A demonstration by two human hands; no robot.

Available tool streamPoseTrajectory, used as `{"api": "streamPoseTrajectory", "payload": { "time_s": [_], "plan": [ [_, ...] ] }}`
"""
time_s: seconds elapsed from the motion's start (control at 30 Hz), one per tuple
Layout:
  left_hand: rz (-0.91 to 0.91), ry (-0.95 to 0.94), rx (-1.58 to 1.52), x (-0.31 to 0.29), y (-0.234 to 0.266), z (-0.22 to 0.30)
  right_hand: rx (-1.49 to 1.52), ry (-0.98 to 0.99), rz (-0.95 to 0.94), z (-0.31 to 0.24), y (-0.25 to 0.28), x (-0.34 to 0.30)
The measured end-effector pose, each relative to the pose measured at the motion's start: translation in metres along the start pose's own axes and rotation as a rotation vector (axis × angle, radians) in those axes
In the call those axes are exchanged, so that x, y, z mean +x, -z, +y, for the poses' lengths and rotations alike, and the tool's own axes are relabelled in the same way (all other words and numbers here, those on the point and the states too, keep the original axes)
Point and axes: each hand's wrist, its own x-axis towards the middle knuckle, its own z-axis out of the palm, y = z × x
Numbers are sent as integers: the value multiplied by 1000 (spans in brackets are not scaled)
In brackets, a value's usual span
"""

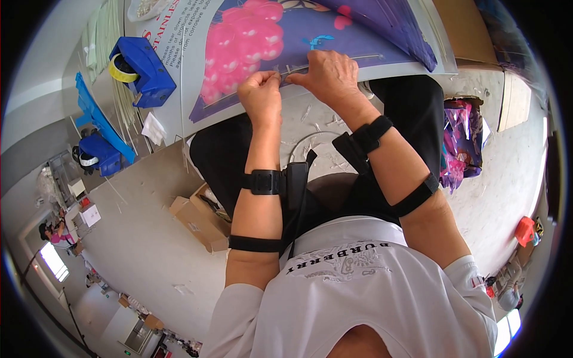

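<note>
A purple printed sheet (250, 98) with a pink, balloon-like pattern lies along the near edge of the table in front of me. A thin pale strip (365, 58) runs along its near edge. My left hand (261, 98) is closed in a pinch over that edge; what lies between its fingertips is too small to make out. Just to its right, my right hand (331, 74) rests on the sheet, thumb stretched out toward the left hand and apart from the other fingers. The fingertips of the right hand are partly hidden.
A blue tape dispenser (143, 71) with yellow tape stands on the left, beside thin pale rods (123, 98) and a crumpled white tissue (154, 128). Cardboard boxes (200, 221) sit on the floor, one (462, 140) holding purple sheets. Other people are in the background.
</note>
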Motion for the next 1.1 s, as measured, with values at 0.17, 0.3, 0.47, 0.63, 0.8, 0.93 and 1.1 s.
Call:
{"api": "streamPoseTrajectory", "payload": {
  "time_s": [0.17, 0.3, 0.47, 0.63, 0.8, 0.93, 1.1],
  "plan": [
    [2, -52, 34, 1, 1, -6, -2, 9, 9, 0, 0, 0],
    [22, -252, 242, -2, 1, -9, -2, 4, 5, 1, 0, 1],
    [53, -315, 345, -4, 3, -9, 42, 19, 6, 1, 1, 2],
    [104, -477, 535, -9, 16, -7, 39, 56, 30, 5, -2, -1],
    [-31, -841, 1038, -35, 25, 7, 253, 162, 141, 32, -14, -28],
    [-192, -783, 1181, -36, 24, 3, 87, 427, 254, 21, -21, -47],
    [-309, -735, 1172, -35, 17, -6, -284, 446, 157, 16, -34, -47]
  ]
}}
